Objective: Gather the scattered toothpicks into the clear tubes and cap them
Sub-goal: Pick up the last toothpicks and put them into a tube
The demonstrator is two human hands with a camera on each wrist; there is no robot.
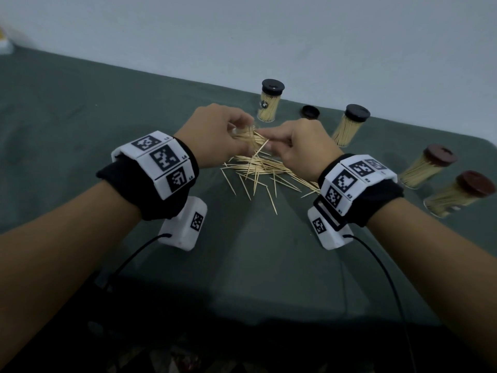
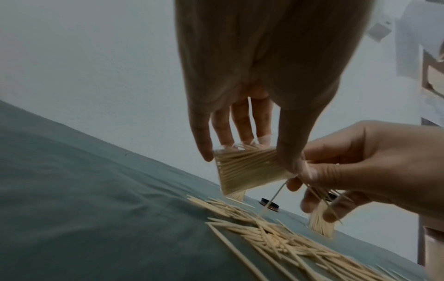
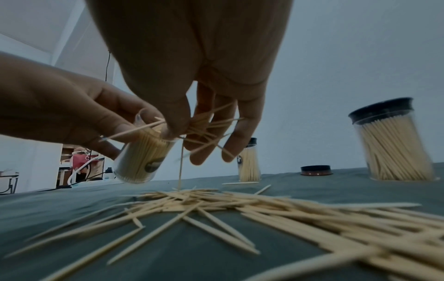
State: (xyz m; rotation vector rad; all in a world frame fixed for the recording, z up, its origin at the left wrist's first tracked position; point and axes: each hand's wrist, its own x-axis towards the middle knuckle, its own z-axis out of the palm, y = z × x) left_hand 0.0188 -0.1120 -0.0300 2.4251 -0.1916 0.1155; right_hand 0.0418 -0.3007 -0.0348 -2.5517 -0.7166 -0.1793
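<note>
My left hand (image 1: pixel 215 130) grips an uncapped clear tube (image 2: pixel 250 169) packed with toothpicks and holds it tilted above the table, mouth toward the right hand. My right hand (image 1: pixel 293 146) pinches a loose bunch of toothpicks (image 3: pixel 206 131) at the tube's mouth (image 3: pixel 144 121). One toothpick (image 3: pixel 180 167) hangs down from the bunch. A pile of scattered toothpicks (image 1: pixel 258 170) lies on the green cloth below both hands. A loose black cap (image 1: pixel 310 112) sits on the cloth behind the hands.
Two black-capped full tubes stand at the back (image 1: pixel 270 103) and back right (image 1: pixel 348 125). Two brown-capped full tubes (image 1: pixel 427 165) (image 1: pixel 460 192) stand at the far right near the table's edge (image 1: pixel 484 146). A pale wall rises behind the green cloth (image 1: pixel 80 117).
</note>
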